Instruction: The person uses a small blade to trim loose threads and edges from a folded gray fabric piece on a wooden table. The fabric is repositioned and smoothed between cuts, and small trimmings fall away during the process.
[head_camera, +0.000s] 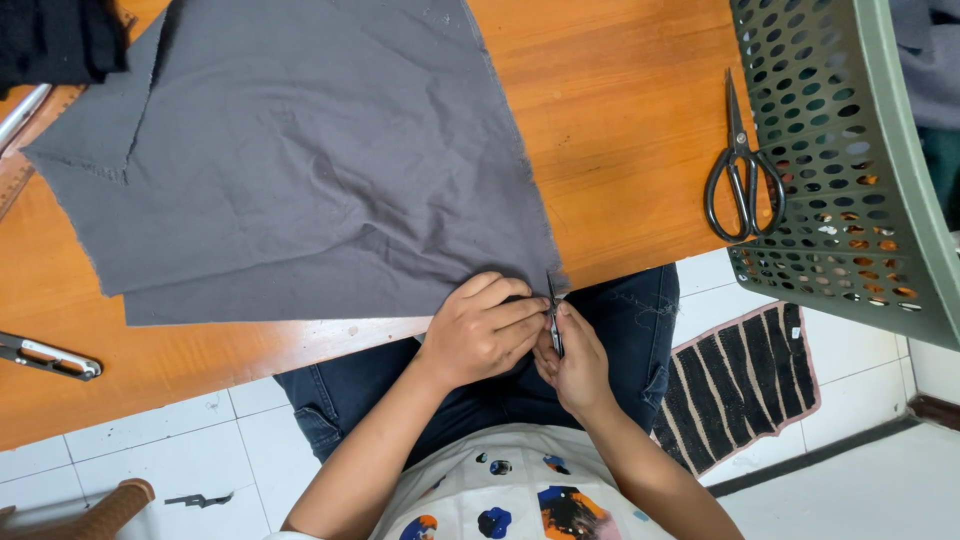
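A large grey cloth (300, 160) lies spread over the orange wooden table (620, 110), its near corner hanging at the table's front edge. My left hand (482, 330) pinches that corner of the cloth. My right hand (575, 362) holds a small metal snipping tool (553, 315), its thin blades pointing up at the cloth's corner. Both hands touch each other just below the table edge, above my lap in blue jeans.
Black scissors (742, 165) lie shut at the table's right end, beside a green perforated plastic basket (850, 170). A metal tool (50, 357) rests at the left front edge. A black striped mat (745, 380) lies on the white tiled floor.
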